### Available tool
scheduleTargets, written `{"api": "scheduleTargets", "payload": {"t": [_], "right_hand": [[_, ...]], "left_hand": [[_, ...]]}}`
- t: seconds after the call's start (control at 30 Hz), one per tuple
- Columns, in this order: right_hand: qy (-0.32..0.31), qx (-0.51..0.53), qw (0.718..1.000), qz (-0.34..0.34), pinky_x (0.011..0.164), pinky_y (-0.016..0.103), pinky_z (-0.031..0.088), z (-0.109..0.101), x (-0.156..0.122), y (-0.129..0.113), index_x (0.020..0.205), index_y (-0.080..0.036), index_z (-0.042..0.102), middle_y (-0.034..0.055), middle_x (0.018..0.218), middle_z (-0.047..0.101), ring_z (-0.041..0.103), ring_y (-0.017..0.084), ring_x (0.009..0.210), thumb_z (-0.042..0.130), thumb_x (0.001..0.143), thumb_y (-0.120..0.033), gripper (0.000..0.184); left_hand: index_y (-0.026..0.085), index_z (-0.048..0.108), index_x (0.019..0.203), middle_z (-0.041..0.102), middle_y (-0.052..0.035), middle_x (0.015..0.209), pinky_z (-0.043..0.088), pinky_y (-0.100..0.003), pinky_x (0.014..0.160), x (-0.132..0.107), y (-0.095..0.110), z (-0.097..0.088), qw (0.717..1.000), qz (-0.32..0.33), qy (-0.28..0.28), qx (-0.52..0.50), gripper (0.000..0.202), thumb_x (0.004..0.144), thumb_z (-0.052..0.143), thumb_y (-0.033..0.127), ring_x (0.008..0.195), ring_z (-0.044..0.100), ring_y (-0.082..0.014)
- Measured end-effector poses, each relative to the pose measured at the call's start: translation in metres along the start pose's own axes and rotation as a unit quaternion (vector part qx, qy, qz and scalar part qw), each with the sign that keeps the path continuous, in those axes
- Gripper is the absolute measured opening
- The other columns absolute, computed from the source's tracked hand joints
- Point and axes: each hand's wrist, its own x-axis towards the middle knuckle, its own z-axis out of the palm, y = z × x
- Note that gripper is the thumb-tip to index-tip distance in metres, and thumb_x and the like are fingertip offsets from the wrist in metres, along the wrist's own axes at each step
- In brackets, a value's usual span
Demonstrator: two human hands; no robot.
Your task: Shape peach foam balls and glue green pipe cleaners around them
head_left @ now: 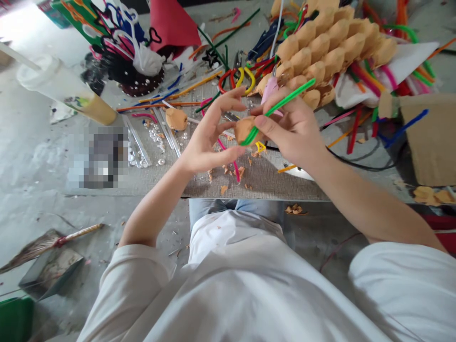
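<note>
My right hand (295,128) pinches a green pipe cleaner (281,105) that slants up to the right, its lower end pressed against a small tan egg-carton cup (245,128). My left hand (210,133) steadies that cup from the left, thumb underneath and fingertips curled over its top. Both hands hover just above a grey woven board (263,178) in front of my lap.
A stack of tan egg-carton cups (331,47) lies behind my hands among several loose coloured pipe cleaners. Another cut cup (176,118) and small pearl beads (156,137) lie to the left. A cardboard piece (432,137) sits right, a glue bottle (67,90) far left, a dustpan (50,270) on the floor.
</note>
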Motion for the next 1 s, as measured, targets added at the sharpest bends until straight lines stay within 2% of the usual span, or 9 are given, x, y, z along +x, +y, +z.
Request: {"api": "scheduleTargets", "payload": {"t": [0.1, 0.2, 0.33, 0.47, 0.57, 0.67, 0.83, 0.9, 1.0], "right_hand": [[0.015, -0.043, 0.998, -0.035, 0.081, 0.038, 0.063, 0.004, -0.003, -0.005, 0.095, -0.032, 0.064, 0.0012, 0.104, 0.069, 0.069, 0.019, 0.095, 0.072, 0.090, -0.058, 0.028], [0.003, -0.101, 0.993, -0.066, 0.090, 0.042, 0.061, 0.005, -0.004, -0.010, 0.089, -0.031, 0.067, 0.0028, 0.098, 0.069, 0.067, 0.022, 0.101, 0.073, 0.090, -0.052, 0.022], [-0.011, -0.095, 0.994, -0.057, 0.090, 0.044, 0.060, 0.003, -0.005, -0.011, 0.087, -0.031, 0.069, 0.0032, 0.096, 0.069, 0.068, 0.024, 0.102, 0.074, 0.090, -0.049, 0.020], [0.015, -0.087, 0.995, -0.047, 0.086, 0.043, 0.061, 0.000, -0.003, -0.008, 0.090, -0.030, 0.068, 0.0023, 0.096, 0.068, 0.068, 0.022, 0.093, 0.075, 0.090, -0.049, 0.020], [0.036, -0.102, 0.993, -0.051, 0.087, 0.043, 0.062, -0.002, -0.002, -0.004, 0.089, -0.030, 0.066, 0.0017, 0.095, 0.067, 0.068, 0.021, 0.092, 0.076, 0.089, -0.049, 0.022], [0.040, -0.093, 0.993, -0.058, 0.090, 0.044, 0.063, -0.003, -0.001, 0.002, 0.091, -0.030, 0.066, 0.0015, 0.098, 0.069, 0.069, 0.021, 0.096, 0.075, 0.089, -0.052, 0.024], [0.037, -0.039, 0.998, -0.029, 0.080, 0.039, 0.065, -0.002, 0.001, 0.011, 0.099, -0.032, 0.063, -0.0010, 0.099, 0.071, 0.072, 0.018, 0.089, 0.068, 0.093, -0.059, 0.028], [0.039, -0.024, 0.999, -0.025, 0.079, 0.038, 0.065, -0.002, 0.002, 0.012, 0.097, -0.031, 0.063, -0.0017, 0.097, 0.070, 0.072, 0.017, 0.087, 0.068, 0.093, -0.060, 0.029], [0.044, -0.039, 0.997, -0.046, 0.083, 0.040, 0.065, -0.002, 0.002, 0.004, 0.093, -0.030, 0.064, -0.0007, 0.093, 0.069, 0.072, 0.019, 0.089, 0.072, 0.090, -0.058, 0.029]], "left_hand": [[0.030, 0.055, 0.139, 0.064, -0.0071, 0.146, 0.068, -0.040, 0.099, 0.002, -0.005, 0.001, 0.998, -0.041, -0.016, -0.034, 0.074, 0.081, 0.070, 0.075, 0.128, 0.070, -0.0284], [0.027, 0.063, 0.133, 0.071, -0.0080, 0.137, 0.071, -0.041, 0.095, 0.002, -0.008, 0.003, 0.996, -0.060, -0.035, -0.055, 0.065, 0.083, 0.074, 0.067, 0.117, 0.076, -0.0257], [0.025, 0.066, 0.131, 0.073, -0.0083, 0.136, 0.070, -0.043, 0.101, 0.001, -0.006, 0.004, 0.995, -0.069, -0.035, -0.070, 0.063, 0.081, 0.079, 0.062, 0.121, 0.075, -0.0273], [0.032, 0.062, 0.140, 0.068, -0.0043, 0.145, 0.065, -0.047, 0.110, 0.000, -0.006, -0.001, 0.996, -0.046, -0.047, -0.056, 0.063, 0.087, 0.070, 0.065, 0.132, 0.070, -0.0284], [0.036, 0.048, 0.153, 0.058, -0.0025, 0.156, 0.060, -0.050, 0.116, 0.000, -0.009, -0.003, 0.999, -0.012, -0.046, -0.003, 0.083, 0.082, 0.074, 0.068, 0.143, 0.062, -0.0315], [0.034, 0.040, 0.159, 0.054, -0.0055, 0.160, 0.053, -0.054, 0.122, -0.001, -0.010, 0.000, 0.994, 0.045, 0.010, 0.098, 0.098, 0.076, 0.083, 0.063, 0.146, 0.057, -0.0363], [0.039, 0.055, 0.148, 0.063, -0.0005, 0.152, 0.052, -0.049, 0.124, -0.004, -0.007, 0.010, 0.978, 0.081, 0.052, 0.184, 0.056, 0.095, 0.069, 0.045, 0.143, 0.062, -0.0294], [0.039, 0.057, 0.146, 0.063, 0.0001, 0.153, 0.053, -0.049, 0.123, -0.003, -0.006, 0.010, 0.982, 0.082, 0.046, 0.166, 0.052, 0.096, 0.067, 0.046, 0.144, 0.061, -0.0294], [0.040, 0.054, 0.149, 0.064, -0.0003, 0.151, 0.059, -0.052, 0.117, 0.001, -0.008, 0.006, 0.995, 0.055, 0.027, 0.084, 0.061, 0.092, 0.069, 0.057, 0.142, 0.062, -0.0316]]}}
